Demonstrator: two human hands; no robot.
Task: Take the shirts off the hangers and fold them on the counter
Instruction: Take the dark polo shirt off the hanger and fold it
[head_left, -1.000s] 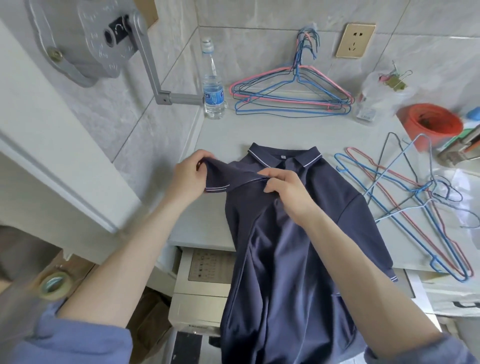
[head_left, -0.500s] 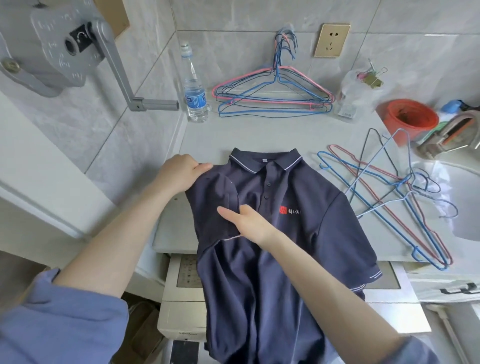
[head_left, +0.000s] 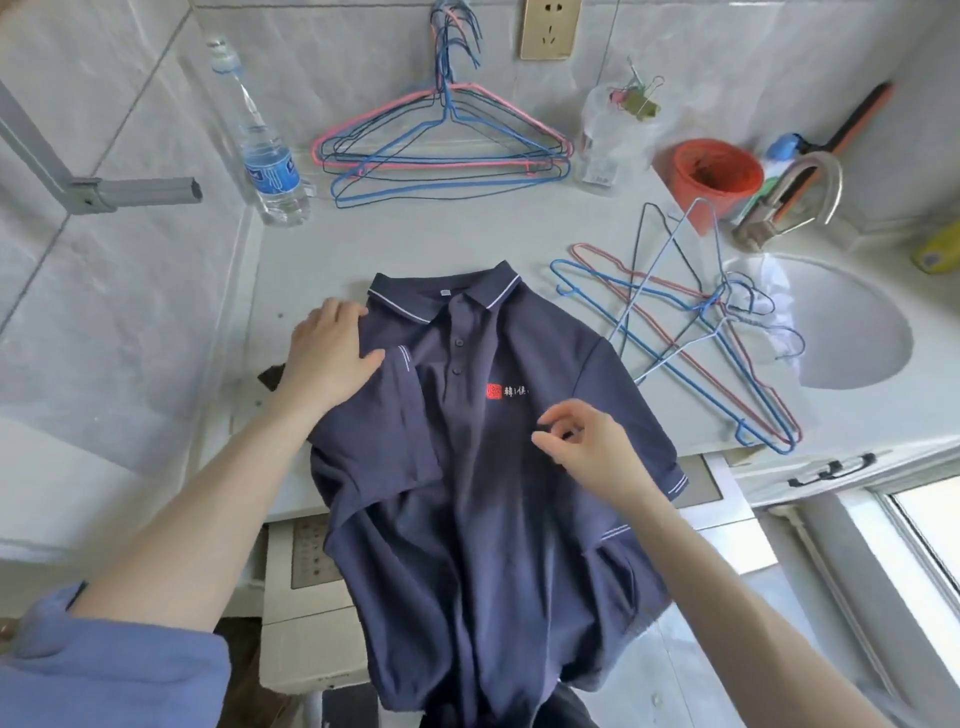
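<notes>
shirt (head_left: 467, 467) front up, hem hanging off the counter (head_left: 311, 260) edge, 1 sleeve folded in: fold step. right hand (head_left: 587, 447) hovers over the chest, fingers loosely curled, holding nothing. left hand (head_left: 332, 358) flat, pressing the folded shoulder. next likely: grab the other sleeve, fold it in. hangers (head_left: 717, 312) lie beyond, bare.

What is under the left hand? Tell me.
The left hand lies flat on the folded-in sleeve of the shirt, beside the collar. The shirt rests on the counter. The palm covers the cloth beneath it, so any creases there are hidden.
</notes>
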